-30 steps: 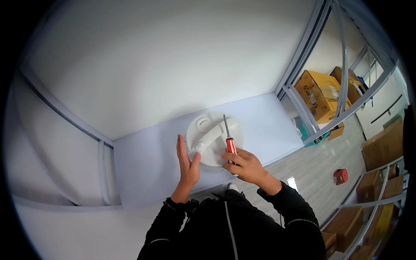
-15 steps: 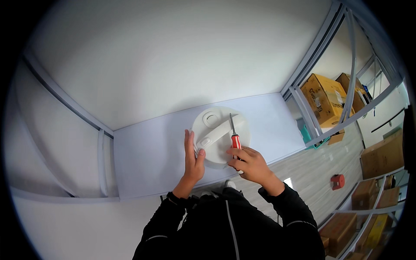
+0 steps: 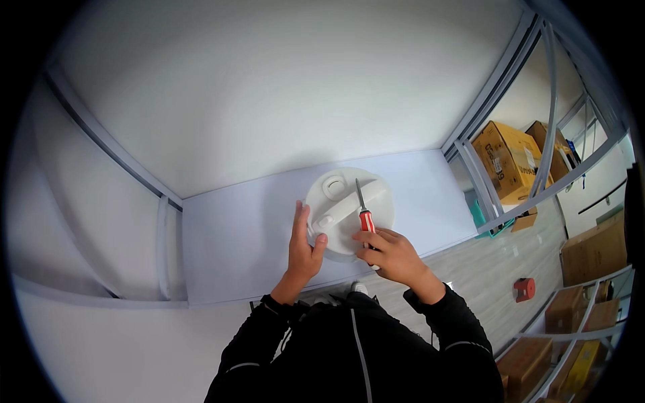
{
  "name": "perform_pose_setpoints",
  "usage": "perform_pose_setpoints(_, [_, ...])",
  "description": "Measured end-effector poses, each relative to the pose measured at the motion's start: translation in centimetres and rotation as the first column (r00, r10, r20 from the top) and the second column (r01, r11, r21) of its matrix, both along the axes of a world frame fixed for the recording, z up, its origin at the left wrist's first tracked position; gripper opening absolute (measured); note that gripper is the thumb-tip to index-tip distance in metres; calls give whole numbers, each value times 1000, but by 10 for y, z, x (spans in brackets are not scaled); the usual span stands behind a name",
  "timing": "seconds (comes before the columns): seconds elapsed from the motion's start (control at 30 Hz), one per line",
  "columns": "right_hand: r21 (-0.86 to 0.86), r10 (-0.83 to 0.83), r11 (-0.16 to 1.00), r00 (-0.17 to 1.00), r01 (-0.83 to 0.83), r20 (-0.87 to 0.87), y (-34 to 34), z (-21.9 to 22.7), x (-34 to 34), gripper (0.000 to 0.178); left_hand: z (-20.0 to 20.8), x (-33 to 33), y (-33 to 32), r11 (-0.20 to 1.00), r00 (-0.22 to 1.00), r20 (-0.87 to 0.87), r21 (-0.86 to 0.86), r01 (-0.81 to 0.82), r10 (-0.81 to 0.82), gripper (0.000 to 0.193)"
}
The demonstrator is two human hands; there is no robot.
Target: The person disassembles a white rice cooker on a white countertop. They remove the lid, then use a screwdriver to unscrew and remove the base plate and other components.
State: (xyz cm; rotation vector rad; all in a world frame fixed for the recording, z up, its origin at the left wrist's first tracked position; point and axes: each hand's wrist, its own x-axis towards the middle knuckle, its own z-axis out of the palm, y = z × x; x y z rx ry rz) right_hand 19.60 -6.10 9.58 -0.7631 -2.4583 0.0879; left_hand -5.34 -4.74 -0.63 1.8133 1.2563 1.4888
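Note:
A round white appliance, shaped like a rice cooker seen from above, sits on the white tabletop. A raised bar with a small oval button crosses its lid, and a round vent-like piece lies toward the back left. My left hand lies along its left side, fingers stretched out and thumb apart near the front of the lid. In my right hand is a screwdriver with a red and white handle. Its metal shaft points away from me over the lid; whether the tip touches the lid I cannot tell.
The white tabletop meets a white wall behind. Grey metal frames rise on both sides. Right of the table are cardboard boxes, a teal crate and a red stool on the floor.
The whole view has shifted slightly. My hands and the screwdriver keep nearly the same places at the appliance.

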Motion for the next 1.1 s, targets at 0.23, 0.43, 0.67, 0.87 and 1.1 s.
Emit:
perform_pose_setpoints(0.23, [42,-86,995,983,94,-160,1,0,13,44,47,-7,3,991,919,-378,114,-74,113,60])
perform_pose_setpoints(0.43, [69,-176,973,904,220,-389,-1,6,23,53,49,4,21,997,931,-361,68,-34,56,51])
perform_pose_setpoints(0.67, [74,-230,959,906,272,-356,-10,5,43,50,75,20,29,995,854,-511,85,-61,96,46])
perform_pose_setpoints(0.87, [104,-247,947,896,304,-368,-13,-10,46,51,70,28,34,995,880,-468,-27,-99,75,44])
perform_pose_setpoints(1.1, [48,-267,949,872,313,-410,-15,-20,49,50,61,12,36,995,979,-178,38,-89,95,43])
